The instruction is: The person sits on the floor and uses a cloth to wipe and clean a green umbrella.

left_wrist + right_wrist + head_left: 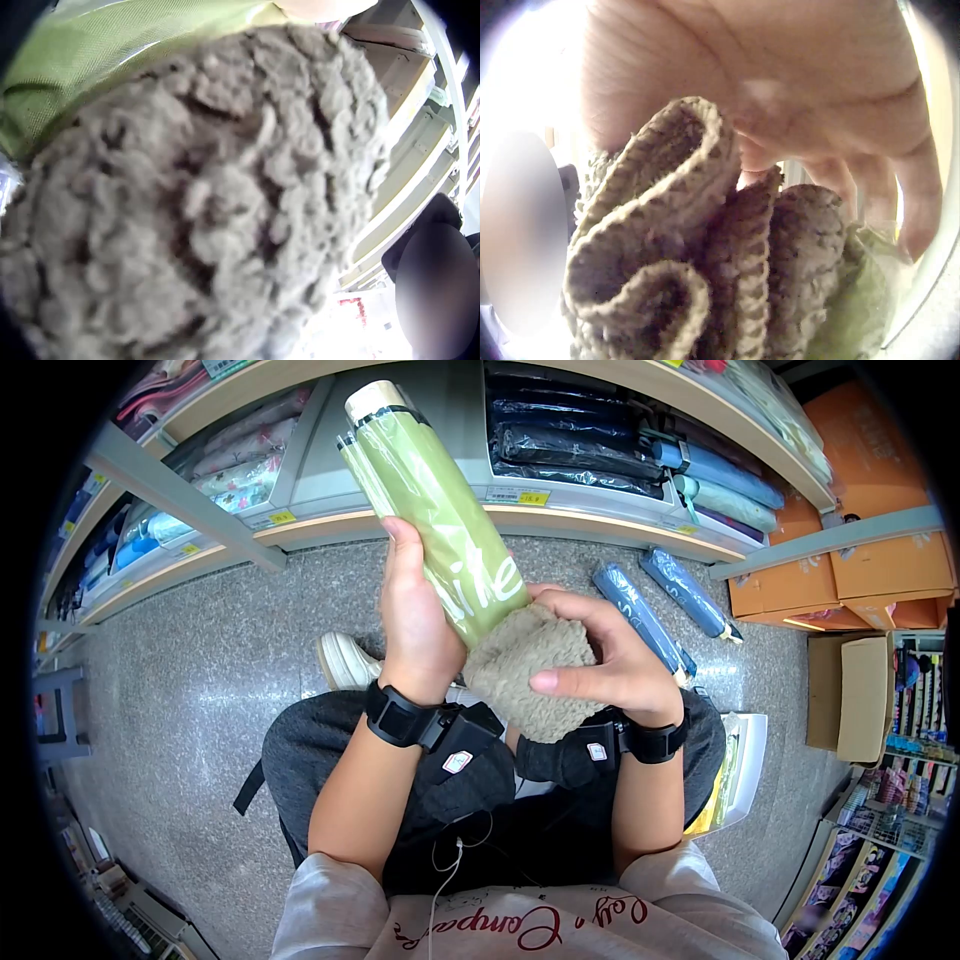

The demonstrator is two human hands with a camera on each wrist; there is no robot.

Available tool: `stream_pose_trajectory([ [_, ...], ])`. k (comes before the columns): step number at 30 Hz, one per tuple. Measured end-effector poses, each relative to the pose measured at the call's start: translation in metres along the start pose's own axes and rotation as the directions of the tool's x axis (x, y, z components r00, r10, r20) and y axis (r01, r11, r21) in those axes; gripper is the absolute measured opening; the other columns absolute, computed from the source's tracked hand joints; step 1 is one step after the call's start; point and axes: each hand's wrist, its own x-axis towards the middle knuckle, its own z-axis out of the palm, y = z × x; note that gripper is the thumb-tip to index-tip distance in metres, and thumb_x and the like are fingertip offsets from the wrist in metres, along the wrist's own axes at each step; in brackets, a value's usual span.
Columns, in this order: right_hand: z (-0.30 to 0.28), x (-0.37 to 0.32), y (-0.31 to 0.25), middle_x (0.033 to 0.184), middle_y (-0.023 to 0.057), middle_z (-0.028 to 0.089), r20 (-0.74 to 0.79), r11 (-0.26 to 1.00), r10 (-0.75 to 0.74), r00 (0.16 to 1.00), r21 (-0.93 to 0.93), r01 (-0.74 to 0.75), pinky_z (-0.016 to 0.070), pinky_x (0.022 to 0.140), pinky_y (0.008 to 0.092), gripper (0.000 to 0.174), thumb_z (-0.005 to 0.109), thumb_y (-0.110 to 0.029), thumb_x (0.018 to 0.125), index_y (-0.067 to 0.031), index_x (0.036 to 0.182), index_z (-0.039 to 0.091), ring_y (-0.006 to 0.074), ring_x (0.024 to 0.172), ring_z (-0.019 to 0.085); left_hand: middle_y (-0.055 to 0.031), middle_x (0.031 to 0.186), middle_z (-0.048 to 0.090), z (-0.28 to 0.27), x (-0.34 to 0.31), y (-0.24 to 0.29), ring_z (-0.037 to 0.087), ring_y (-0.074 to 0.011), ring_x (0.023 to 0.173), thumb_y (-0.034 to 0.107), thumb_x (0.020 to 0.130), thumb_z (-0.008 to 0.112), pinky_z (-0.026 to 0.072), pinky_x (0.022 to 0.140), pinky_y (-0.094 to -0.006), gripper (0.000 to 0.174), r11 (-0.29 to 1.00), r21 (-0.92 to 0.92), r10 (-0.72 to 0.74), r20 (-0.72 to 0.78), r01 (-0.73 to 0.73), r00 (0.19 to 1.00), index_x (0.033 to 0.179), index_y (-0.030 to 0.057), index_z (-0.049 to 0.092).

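Observation:
My left hand (416, 610) grips a light-green folded umbrella (432, 500) in clear plastic, tilted with its pale round end up and left. White lettering runs along its lower part. In my right hand (625, 665), a bunched grey-brown fluffy cloth (530, 670) is held between thumb and fingers against the umbrella's lower end. The right wrist view shows the cloth's folded, stitched edges (697, 142) below the palm, with the green umbrella wrapping (855, 307) beside it. Seen from the left wrist, the fluffy cloth (217, 187) covers most of the picture.
Two blue wrapped umbrellas (640, 620) lie on the grey speckled floor (190, 690) at right. Shelves with dark wrapped umbrellas (570, 445) stand ahead. Orange cartons (850, 575) and a brown box (850, 695) are to the right. A white box (745, 770) sits by the right knee.

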Motion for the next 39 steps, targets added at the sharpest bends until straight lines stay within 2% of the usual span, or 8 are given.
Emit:
stream_pose_trajectory([
  [8, -0.002, 0.0, 0.001, 0.105, 0.006, 0.053, 0.06, 0.999, 0.022, 0.998, -0.033, -0.02, 0.0344, 0.092, 0.026, 0.05, 0.079, -0.013, 0.067, 0.0029, 0.108, 0.055, 0.0146, 0.101, 0.047, -0.0174, 0.11, 0.055, 0.002, -0.001, 0.002, 0.059, -0.0295, 0.092, 0.053, 0.094, 0.018, 0.0491, 0.081, -0.0398, 0.065, 0.999, -0.025, -0.03, 0.039, 0.031, 0.999, 0.127, 0.0011, 0.039],
  [14, -0.013, -0.011, 0.02, 0.11, 0.0112, 0.057, -0.04, 0.858, 0.25, 0.967, 0.473, -0.202, 0.0394, 0.091, 0.0286, 0.056, 0.075, -0.01, 0.069, 0.0027, 0.119, 0.051, 0.0166, 0.102, 0.053, -0.0234, 0.129, 0.042, 0.011, -0.001, 0.016, 0.05, -0.0357, 0.111, 0.043, 0.097, 0.016, 0.0427, 0.093, -0.0436, 0.058, 0.971, -0.217, -0.035, 0.288, 0.101, 0.957, 0.134, 0.0008, 0.029],
  [19, -0.01, -0.014, 0.023, 0.107, 0.015, 0.058, 0.027, 0.744, 0.128, 0.991, 0.658, -0.114, 0.0421, 0.089, 0.0326, 0.061, 0.069, -0.015, 0.067, 0.0043, 0.121, 0.047, 0.0225, 0.099, 0.057, -0.0202, 0.128, 0.043, 0.017, -0.003, 0.018, 0.052, -0.0289, 0.111, 0.036, 0.096, 0.031, 0.0457, 0.091, -0.0375, 0.051, 0.997, 0.053, 0.038, 0.358, -0.061, 0.933, 0.133, 0.0006, 0.031],
  [23, -0.005, -0.02, 0.027, 0.108, 0.0168, 0.058, 0.073, 0.624, 0.051, 0.996, 0.776, -0.089, 0.0424, 0.089, 0.0333, 0.063, 0.067, -0.015, 0.065, 0.006, 0.12, 0.047, 0.0251, 0.098, 0.057, -0.0149, 0.114, 0.054, 0.002, -0.002, 0.009, 0.057, -0.0229, 0.102, 0.051, 0.093, 0.032, 0.0487, 0.085, -0.0345, 0.062, 0.998, 0.028, -0.062, 0.284, 0.057, 0.957, 0.125, -0.0002, 0.041],
  [26, -0.003, -0.015, 0.027, 0.107, 0.0163, 0.059, 0.085, 0.681, 0.075, 0.994, 0.724, -0.114, 0.0423, 0.088, 0.0321, 0.06, 0.067, -0.016, 0.065, 0.0068, 0.117, 0.049, 0.0242, 0.097, 0.058, -0.0123, 0.102, 0.057, 0.006, -0.004, 0.012, 0.06, -0.0226, 0.093, 0.058, 0.092, 0.024, 0.0504, 0.082, -0.0343, 0.067, 0.961, -0.151, -0.146, 0.437, 0.232, 0.887, 0.121, 0.0012, 0.044],
  [31, 0.002, -0.008, 0.003, 0.099, 0.0105, 0.062, -0.039, 0.783, 0.221, 0.974, 0.603, -0.154, 0.0412, 0.086, 0.0275, 0.042, 0.068, -0.016, 0.071, 0.0045, 0.106, 0.058, 0.0186, 0.093, 0.058, -0.0122, 0.093, 0.058, 0.015, -0.009, 0.009, 0.06, -0.0218, 0.078, 0.063, 0.09, 0.013, 0.0513, 0.067, -0.0315, 0.071, 0.979, -0.072, -0.159, 0.3, 0.188, 0.941, 0.109, 0.0055, 0.049],
  [34, 0.0, -0.004, -0.006, 0.102, 0.0093, 0.061, -0.092, 0.903, 0.252, 0.963, 0.38, -0.2, 0.0397, 0.087, 0.0272, 0.037, 0.07, -0.014, 0.073, 0.003, 0.104, 0.06, 0.018, 0.093, 0.057, -0.0117, 0.093, 0.058, 0.005, -0.001, 0.004, 0.06, -0.022, 0.081, 0.064, 0.089, 0.014, 0.0509, 0.071, -0.0328, 0.071, 0.992, 0.01, -0.126, 0.17, 0.126, 0.977, 0.11, 0.0059, 0.049],
  [39, -0.003, 0.002, 0.005, 0.106, 0.0079, 0.057, -0.207, 0.995, 0.015, 0.978, 0.104, 0.007, 0.0407, 0.084, 0.0269, 0.03, 0.072, -0.012, 0.074, 0.003, 0.098, 0.061, 0.0149, 0.094, 0.056, -0.0105, 0.108, 0.055, 0.012, -0.006, 0.0, 0.056, -0.0203, 0.098, 0.061, 0.091, 0.016, 0.0461, 0.084, -0.0344, 0.067, 0.996, 0.085, -0.045, 0.102, 0.037, 0.994, 0.124, 0.0077, 0.041],
])
